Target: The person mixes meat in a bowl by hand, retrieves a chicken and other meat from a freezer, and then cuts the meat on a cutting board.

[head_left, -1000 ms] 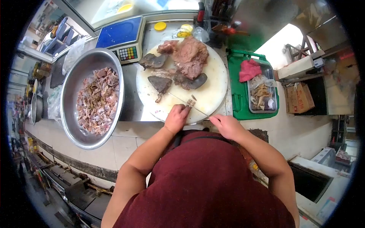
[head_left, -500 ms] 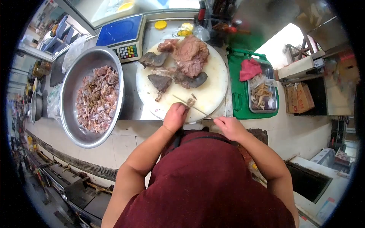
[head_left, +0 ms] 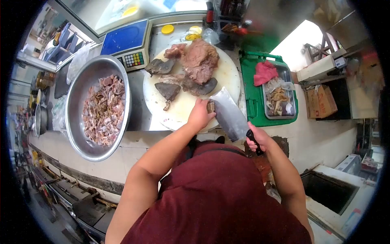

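Observation:
A round white cutting board (head_left: 227, 69) carries a large cooked meat chunk (head_left: 199, 61) and several darker pieces (head_left: 167, 89). My left hand (head_left: 200, 114) rests on the board's near edge, pressing small cut meat bits (head_left: 211, 106) against the flat of a cleaver (head_left: 229, 114). My right hand (head_left: 259, 139) grips the cleaver's black handle, with the wide blade tilted flat and lying over the board's near right edge.
A big steel bowl (head_left: 77, 93) of chopped meat sits left of the board. A blue scale (head_left: 129, 42) stands behind it. A green crate (head_left: 254, 95) with a tray of scraps and a red cloth (head_left: 265, 73) is on the right. An open floor pit (head_left: 327, 191) lies lower right.
The cleaver has turned from edge-down cutting to lying flat. My right hand dropped back off the board. My left hand shifted right and pushed the cut bits against the blade.

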A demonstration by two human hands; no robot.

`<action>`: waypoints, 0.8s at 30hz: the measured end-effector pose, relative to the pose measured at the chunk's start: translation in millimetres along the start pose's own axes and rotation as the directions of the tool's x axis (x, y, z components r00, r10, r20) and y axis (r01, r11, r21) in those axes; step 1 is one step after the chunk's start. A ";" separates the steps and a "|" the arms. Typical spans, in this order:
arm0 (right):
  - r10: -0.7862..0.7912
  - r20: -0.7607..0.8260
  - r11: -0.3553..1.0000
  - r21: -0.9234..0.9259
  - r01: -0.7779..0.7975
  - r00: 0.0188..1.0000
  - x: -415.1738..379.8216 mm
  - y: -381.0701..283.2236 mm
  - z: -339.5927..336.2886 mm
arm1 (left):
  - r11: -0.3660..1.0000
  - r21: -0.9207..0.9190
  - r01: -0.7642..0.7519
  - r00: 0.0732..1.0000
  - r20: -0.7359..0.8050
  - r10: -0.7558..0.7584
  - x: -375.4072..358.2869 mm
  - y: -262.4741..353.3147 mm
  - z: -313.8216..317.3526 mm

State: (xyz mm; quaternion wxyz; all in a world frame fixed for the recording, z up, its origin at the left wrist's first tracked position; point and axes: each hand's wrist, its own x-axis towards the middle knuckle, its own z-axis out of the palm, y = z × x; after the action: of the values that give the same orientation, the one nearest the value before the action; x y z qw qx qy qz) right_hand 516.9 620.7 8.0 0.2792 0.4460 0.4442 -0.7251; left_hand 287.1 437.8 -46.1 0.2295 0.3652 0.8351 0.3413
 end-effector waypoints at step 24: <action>-0.501 0.230 0.645 -0.544 0.537 0.834 -33.4 -115.3 172.1 | 0.706 -0.687 -0.174 0.317 -0.718 -0.620 -138.6 -105.4 -277.8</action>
State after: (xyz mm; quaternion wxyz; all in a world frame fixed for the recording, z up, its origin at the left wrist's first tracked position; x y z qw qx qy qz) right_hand 370.8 519.1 119.2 0.1964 0.1696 0.7466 -0.6126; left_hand 150.6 166.9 78.5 -0.1227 -0.1334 0.6756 0.7147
